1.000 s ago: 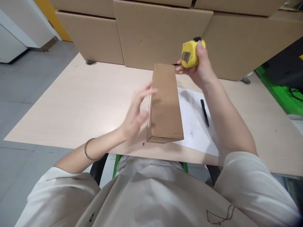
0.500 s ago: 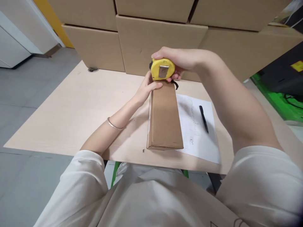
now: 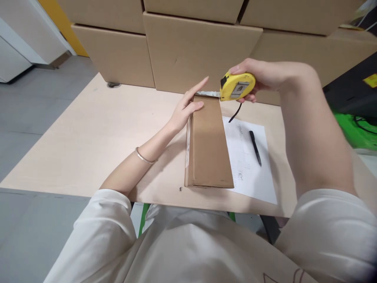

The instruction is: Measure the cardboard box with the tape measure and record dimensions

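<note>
A long flat cardboard box (image 3: 209, 143) lies lengthwise on the wooden desk (image 3: 97, 133) in front of me. My right hand (image 3: 265, 76) grips a yellow tape measure (image 3: 237, 85) just past the box's far right corner. A short length of tape blade (image 3: 207, 94) runs along the box's far edge. My left hand (image 3: 188, 106) rests at the far left corner of the box, forefinger stretched out over the blade's end, thumb on the box top.
A sheet of paper (image 3: 253, 165) with handwriting lies right of the box, a black pen (image 3: 255, 147) on it. Large stacked cardboard cartons (image 3: 194, 47) wall off the desk's far side. Grey floor lies to the left.
My right hand has drawn the tape measure rightward from the box's far left corner to its right corner, pulling out the blade. My left hand stays at the left corner.
</note>
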